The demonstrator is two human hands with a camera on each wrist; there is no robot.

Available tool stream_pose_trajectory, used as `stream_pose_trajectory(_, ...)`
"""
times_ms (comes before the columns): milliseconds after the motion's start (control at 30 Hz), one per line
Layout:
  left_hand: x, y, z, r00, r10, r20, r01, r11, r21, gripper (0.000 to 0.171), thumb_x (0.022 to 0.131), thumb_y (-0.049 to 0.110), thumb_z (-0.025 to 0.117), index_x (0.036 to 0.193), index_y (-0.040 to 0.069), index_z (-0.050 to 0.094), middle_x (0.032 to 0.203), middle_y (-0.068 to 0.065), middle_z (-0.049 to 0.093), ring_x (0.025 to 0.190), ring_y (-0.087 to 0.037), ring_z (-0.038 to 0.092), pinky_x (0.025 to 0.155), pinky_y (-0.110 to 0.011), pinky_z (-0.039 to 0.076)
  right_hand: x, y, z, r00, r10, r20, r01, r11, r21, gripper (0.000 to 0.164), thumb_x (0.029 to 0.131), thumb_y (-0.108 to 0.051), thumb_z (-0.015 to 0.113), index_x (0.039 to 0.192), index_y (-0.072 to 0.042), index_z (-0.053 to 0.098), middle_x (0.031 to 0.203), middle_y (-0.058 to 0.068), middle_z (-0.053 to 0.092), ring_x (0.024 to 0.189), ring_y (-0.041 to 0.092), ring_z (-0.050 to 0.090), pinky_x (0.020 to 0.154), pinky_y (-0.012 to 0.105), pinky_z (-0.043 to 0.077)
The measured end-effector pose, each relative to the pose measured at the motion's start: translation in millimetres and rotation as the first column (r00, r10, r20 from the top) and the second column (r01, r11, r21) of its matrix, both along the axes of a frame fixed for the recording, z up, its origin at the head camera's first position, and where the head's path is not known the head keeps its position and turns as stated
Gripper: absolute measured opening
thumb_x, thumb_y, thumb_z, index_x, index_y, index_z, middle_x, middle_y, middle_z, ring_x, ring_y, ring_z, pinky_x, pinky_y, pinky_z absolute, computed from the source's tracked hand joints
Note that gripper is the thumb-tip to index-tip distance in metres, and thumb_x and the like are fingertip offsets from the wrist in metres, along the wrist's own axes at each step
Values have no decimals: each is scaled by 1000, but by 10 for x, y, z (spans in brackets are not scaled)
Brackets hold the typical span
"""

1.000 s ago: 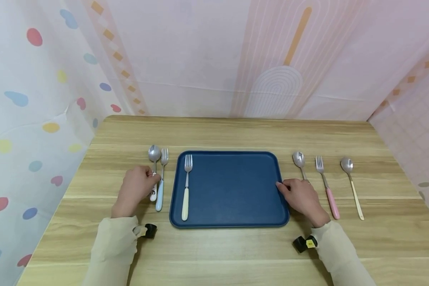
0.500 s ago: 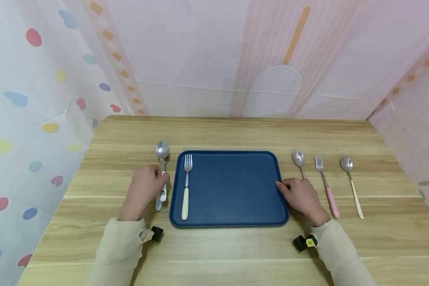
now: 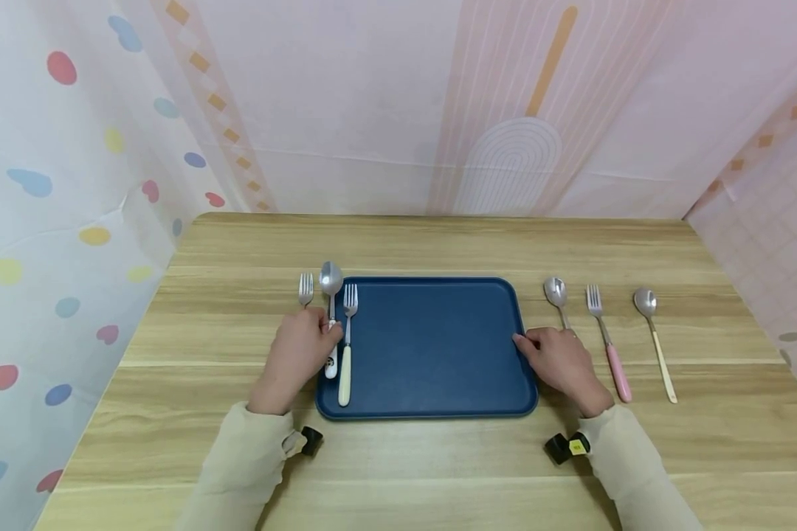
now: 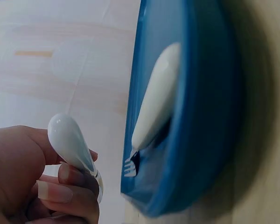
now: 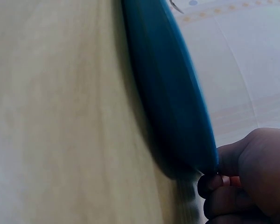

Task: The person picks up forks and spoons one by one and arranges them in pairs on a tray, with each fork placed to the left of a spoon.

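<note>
Head view: I look down past two cream sleeves (image 3: 239,461), each with a small black camera (image 3: 312,441) at the wrist, onto a wood-grain desk (image 3: 405,472).
Left hand (image 3: 298,346): thumb and fingers pinch a white-handled spoon (image 4: 69,140) by its handle.
White-handled spoon: from above, it overlaps the left rim of a dark blue tray (image 3: 432,346), bowl pointing away from me; in my left wrist view the handle's rounded end is in the air, apart from the tray.
Right hand (image 3: 561,363): thumb and forefinger grip the tray's right rim; the other fingers are curled below, in my right wrist view.
Tray: rectangular with rounded corners, on the desk between the two hands.
Cream-handled fork (image 3: 347,358): inside the tray along its left side, tines away from me, just right of the white-handled spoon as seen from above.
Half-hidden fork (image 3: 306,287): on the desk left of the tray, its tines showing beyond the left hand, which covers the rest.
Half-hidden spoon (image 3: 555,293): on the desk right of the tray, its lower part behind the right hand.
Pink-handled fork (image 3: 612,358): next to the right, slanted.
Pale-handled spoon (image 3: 660,358): farthest right, also slanted.
Backdrop cloth (image 3: 345,110): pale pink and white behind the desk, with arches and, at left, coloured dots and hearts.
</note>
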State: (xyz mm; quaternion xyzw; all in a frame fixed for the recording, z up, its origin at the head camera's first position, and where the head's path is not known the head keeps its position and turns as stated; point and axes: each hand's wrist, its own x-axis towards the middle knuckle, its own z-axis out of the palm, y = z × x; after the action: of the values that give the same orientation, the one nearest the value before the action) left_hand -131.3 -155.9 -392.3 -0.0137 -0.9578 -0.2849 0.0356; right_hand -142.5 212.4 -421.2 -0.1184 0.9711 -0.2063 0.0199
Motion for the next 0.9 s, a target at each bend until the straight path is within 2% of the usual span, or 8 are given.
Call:
stream_pose_trajectory(133,5,60,0,1000,-11,-28,11,1000,-15,26,84,17,56,61,9,46,52,-1,43,43,-14,41,40,-27,32,2,-1,16,1000,3,-2,-3,1000,0,44,93,-27,52,52,-15,41,46,-2,37,41,15,36,41,28,28)
stream_pose_trajectory(233,16,97,-6,1000,-18,-25,18,1000,-19,26,84,17,56,62,9,46,52,-1,43,42,-14,41,39,-26,30,8,-1,20,1000,0,4,0,1000,1,44,93,-27,52,52,-15,41,47,-2,37,42,15,36,42,28,28)
stream_pose_trajectory(700,62,300,-32,996,-26,82,31,998,-54,27,86,21,55,63,9,49,51,-2,46,41,-13,44,37,-25,34,26,12,15,1000,-5,9,5,1000,-2,43,93,-28,52,53,-15,41,47,-2,37,42,15,36,42,28,28)
stream_pose_trajectory(900,65,319,-63,996,-34,82,40,996,-84,30,86,22,56,60,10,47,48,0,40,39,-15,42,36,-25,30,19,3,13,1000,-1,12,1,1000,-2,43,94,-27,51,54,-15,41,47,-2,37,42,15,36,41,28,27)
